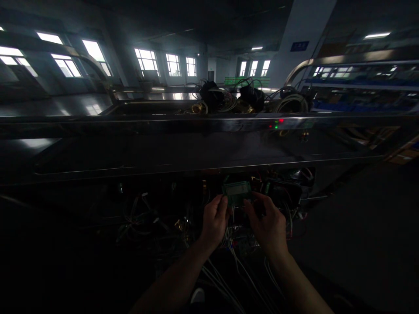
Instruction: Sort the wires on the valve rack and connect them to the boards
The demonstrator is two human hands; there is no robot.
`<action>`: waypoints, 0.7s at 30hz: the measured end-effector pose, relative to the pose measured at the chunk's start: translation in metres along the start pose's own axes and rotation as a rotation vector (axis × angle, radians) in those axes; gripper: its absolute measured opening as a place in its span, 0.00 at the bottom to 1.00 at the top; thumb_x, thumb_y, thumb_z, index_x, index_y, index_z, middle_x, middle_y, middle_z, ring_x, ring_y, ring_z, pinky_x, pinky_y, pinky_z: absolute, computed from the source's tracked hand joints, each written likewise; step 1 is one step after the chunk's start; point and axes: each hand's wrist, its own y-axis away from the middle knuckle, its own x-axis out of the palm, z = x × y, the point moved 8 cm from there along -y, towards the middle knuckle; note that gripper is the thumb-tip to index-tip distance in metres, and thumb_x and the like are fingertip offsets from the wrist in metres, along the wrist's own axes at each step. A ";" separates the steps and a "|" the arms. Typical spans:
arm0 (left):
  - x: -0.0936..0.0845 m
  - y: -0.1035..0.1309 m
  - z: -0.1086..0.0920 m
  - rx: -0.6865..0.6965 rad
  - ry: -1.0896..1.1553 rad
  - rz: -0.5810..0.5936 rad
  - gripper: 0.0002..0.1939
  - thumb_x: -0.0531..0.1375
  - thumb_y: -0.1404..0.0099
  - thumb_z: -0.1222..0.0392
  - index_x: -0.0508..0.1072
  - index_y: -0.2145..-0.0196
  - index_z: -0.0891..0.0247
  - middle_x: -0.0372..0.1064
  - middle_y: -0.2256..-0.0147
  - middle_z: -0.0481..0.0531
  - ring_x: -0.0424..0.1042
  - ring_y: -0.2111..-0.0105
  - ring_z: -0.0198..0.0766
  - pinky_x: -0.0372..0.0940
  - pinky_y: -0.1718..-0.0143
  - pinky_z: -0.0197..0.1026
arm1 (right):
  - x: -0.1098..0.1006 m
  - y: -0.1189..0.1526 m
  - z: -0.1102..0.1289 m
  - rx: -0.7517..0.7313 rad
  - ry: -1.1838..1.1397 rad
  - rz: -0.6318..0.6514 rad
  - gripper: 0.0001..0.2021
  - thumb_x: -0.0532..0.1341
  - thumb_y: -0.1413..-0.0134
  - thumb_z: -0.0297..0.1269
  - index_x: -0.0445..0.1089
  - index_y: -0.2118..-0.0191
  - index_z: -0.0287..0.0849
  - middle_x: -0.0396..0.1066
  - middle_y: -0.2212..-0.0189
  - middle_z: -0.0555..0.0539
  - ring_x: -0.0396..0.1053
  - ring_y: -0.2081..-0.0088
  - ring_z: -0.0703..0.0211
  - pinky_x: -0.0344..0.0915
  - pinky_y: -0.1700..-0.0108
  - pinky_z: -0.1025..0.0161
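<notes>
A green circuit board (238, 190) with a pale rectangular panel on its face is held up between both hands. My left hand (214, 220) grips its left edge, thumb on top and fingers curled in. At the board's right side, my right hand (269, 220) pinches the lower right corner between thumb and fingers. Thin white wires (234, 257) run down from under the board between my forearms. The picture is dark, so the back of the board and the wire ends are hidden.
A dark metal cart's shelf edge (147, 169) crosses in front of me. Its upper shelf (137, 123) carries black parts with coiled cables (212, 96) and brass fittings (197, 108). Loose wire bundles (134, 222) lie left of my hands. Loaded racks (360, 93) stand at right.
</notes>
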 end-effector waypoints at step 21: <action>0.001 0.000 -0.003 0.031 0.005 -0.006 0.24 0.56 0.44 0.37 0.65 0.74 0.65 0.57 0.82 0.42 0.50 0.86 0.23 0.45 0.88 0.29 | 0.000 -0.001 0.001 -0.012 -0.012 -0.011 0.17 0.56 0.46 0.48 0.68 0.60 0.38 0.67 0.77 0.50 0.66 0.77 0.62 0.65 0.72 0.65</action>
